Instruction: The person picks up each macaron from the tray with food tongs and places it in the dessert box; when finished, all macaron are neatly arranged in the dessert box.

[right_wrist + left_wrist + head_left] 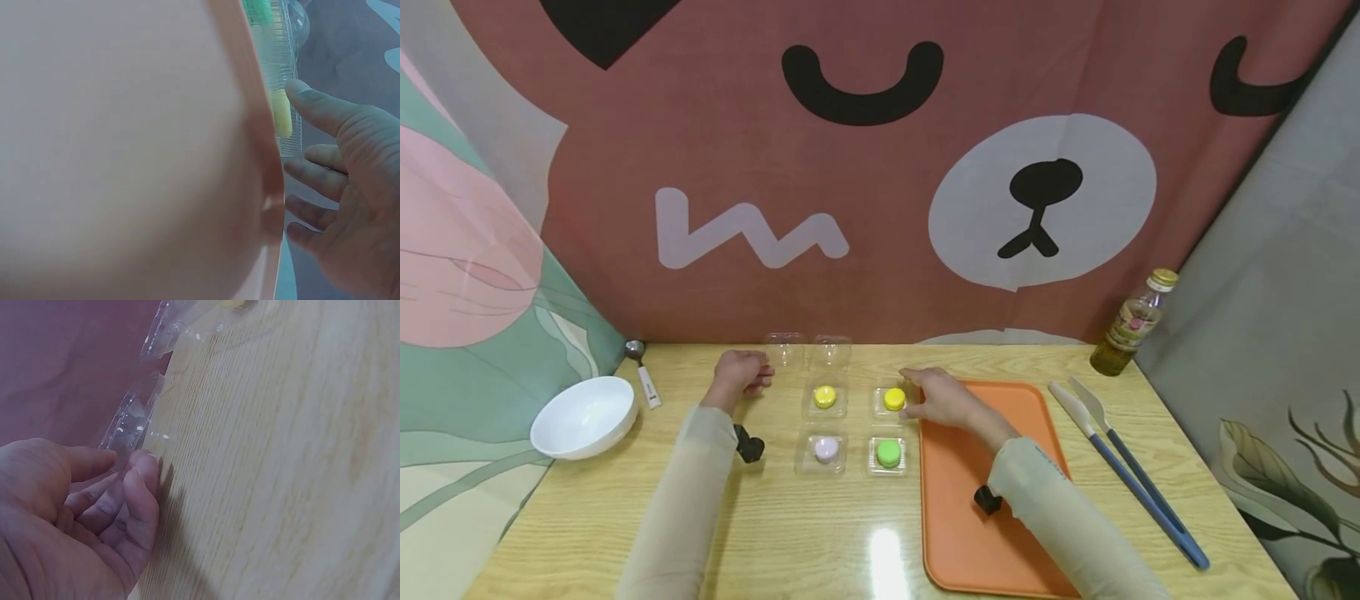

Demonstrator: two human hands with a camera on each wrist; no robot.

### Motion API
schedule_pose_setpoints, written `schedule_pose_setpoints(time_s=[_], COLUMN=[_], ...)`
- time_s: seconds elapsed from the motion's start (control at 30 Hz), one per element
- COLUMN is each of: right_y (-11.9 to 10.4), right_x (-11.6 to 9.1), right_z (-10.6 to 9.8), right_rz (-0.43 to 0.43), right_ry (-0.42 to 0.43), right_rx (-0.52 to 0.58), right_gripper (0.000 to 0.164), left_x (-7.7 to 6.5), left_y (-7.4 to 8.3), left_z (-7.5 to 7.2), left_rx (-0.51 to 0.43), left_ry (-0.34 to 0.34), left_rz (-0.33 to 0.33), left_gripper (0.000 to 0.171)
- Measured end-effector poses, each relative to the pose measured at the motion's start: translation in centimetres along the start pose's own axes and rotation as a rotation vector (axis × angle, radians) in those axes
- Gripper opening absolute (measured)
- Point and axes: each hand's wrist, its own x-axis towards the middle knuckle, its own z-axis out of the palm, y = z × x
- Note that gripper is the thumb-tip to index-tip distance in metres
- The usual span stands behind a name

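Observation:
Several small clear plastic boxes sit mid-table, each with a macaron: two yellow [825, 397], [894, 399], one lilac [826, 450] and one green [888, 452]. My left hand [743, 373] is at the back left, fingers loosely bent, thumb apart from them. Its fingertips are right at the edge of a clear plastic piece [130, 422]. My right hand [943, 397] reaches over the tray's far left corner, thumb and fingers spread beside the right yellow macaron's box. In the right wrist view, the thumb overlaps that box near its yellow macaron [283, 115].
An orange tray [985, 550] lies under my right forearm. Two blue-handled knives [1131, 479] lie to its right, with an oil bottle [1131, 325] behind. A white bowl [584, 417] and a metal scoop [643, 375] are at the left. Another clear piece [831, 352] stands by the curtain.

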Motion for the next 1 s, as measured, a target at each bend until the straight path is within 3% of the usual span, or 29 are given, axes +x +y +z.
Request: schedule_pose_setpoints(time_s=[0.33,0.57,0.83,1.0], right_y=[0.2,0.2,0.3,0.3], right_x=[0.2,0.4,0.3,0.4], right_z=[0.0,-0.1,-0.2,-0.1], right_rz=[-0.019,-0.031,-0.027,-0.034], right_ry=[0.004,0.007,0.014,0.025], right_rx=[-0.008,-0.028,-0.025,-0.032], right_gripper=[0.080,0.079,0.078,0.077], left_x=[-0.8,-2.5,-4.4,-5.6], left_y=[-0.1,1.2,3.1,3.9], left_z=[0.0,0.4,2.1,3.6], left_rx=[-0.092,-0.096,-0.087,-0.123], left_ry=[-0.048,-0.095,-0.142,-0.179], left_rz=[0.035,0.122,0.184,0.186], left_gripper=[0.047,0.048,0.044,0.041])
